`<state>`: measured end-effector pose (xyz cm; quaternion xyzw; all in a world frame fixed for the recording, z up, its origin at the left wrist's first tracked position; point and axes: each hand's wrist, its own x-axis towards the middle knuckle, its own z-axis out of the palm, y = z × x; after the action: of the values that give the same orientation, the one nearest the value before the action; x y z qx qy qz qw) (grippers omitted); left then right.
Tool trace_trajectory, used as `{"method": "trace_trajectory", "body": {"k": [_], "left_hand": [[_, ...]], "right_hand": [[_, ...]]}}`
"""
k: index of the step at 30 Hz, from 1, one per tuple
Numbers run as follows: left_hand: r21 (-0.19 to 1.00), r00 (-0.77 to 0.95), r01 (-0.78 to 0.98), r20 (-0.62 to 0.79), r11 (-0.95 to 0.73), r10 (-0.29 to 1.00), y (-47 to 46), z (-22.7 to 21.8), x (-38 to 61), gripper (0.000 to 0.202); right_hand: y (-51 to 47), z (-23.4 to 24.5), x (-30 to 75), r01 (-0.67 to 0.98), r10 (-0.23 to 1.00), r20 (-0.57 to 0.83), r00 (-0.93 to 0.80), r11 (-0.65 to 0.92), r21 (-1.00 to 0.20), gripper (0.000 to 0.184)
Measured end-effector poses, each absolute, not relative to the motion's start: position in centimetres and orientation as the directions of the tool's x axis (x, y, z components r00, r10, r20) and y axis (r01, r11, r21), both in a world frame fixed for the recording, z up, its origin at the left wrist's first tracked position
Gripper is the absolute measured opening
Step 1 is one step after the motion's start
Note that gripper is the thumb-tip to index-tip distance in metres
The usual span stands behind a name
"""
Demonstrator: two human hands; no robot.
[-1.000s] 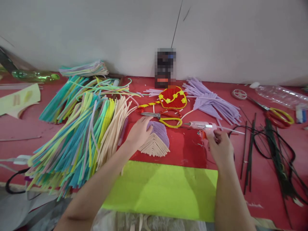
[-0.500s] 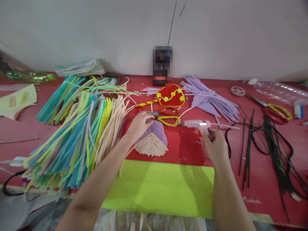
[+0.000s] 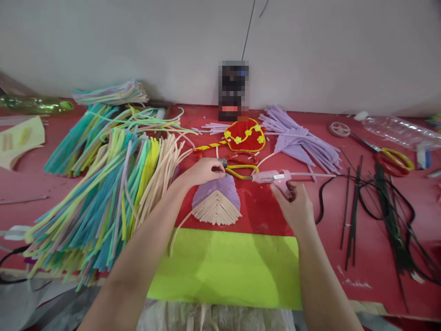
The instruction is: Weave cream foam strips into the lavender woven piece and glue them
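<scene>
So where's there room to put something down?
The lime sheet looks bare in front of the purple-and-cream piece. So does most of the red patch between that piece, the right hand with the glue gun, and the sheet. It's crowded on the left with coloured strips, around the left hand, and on the right with dark sticks.

Smooth plastic glue gun (image 3: 268,177), ribbed fuzzy-looking leaf piece (image 3: 217,202), matt green sheet (image 3: 223,271), glossy plastic bottle (image 3: 396,130)

Grey wall (image 3: 138,41) behind red table (image 3: 24,181)
</scene>
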<state>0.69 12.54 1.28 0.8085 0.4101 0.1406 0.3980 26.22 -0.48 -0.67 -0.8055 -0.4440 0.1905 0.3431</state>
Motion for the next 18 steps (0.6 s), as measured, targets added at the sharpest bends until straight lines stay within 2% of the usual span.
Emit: {"method": "trace_trajectory", "body": {"k": [5,10,18], "left_hand": [[0.787,0.615,0.533,-0.108,-0.311,0.781,12.2,0.4,0.7,0.013],[0.805,0.666,0.506,-0.135,-0.311,0.734,12.2,0.3,0.5,0.017],[0.795,0.754,0.478,-0.153,-0.373,0.639,12.6,-0.2,0.0,0.015]], "right_hand": [[-0.6,-0.9,25.4,0.630,0.893,0.007,0.449,-0.311,-0.712,0.053],[-0.5,-0.9,24.7,0.639,0.895,0.025,0.444,-0.297,-0.709,0.055],[-0.5,-1.2,23.7,0.648,0.885,-0.014,0.466,-0.352,-0.675,0.069]]}}
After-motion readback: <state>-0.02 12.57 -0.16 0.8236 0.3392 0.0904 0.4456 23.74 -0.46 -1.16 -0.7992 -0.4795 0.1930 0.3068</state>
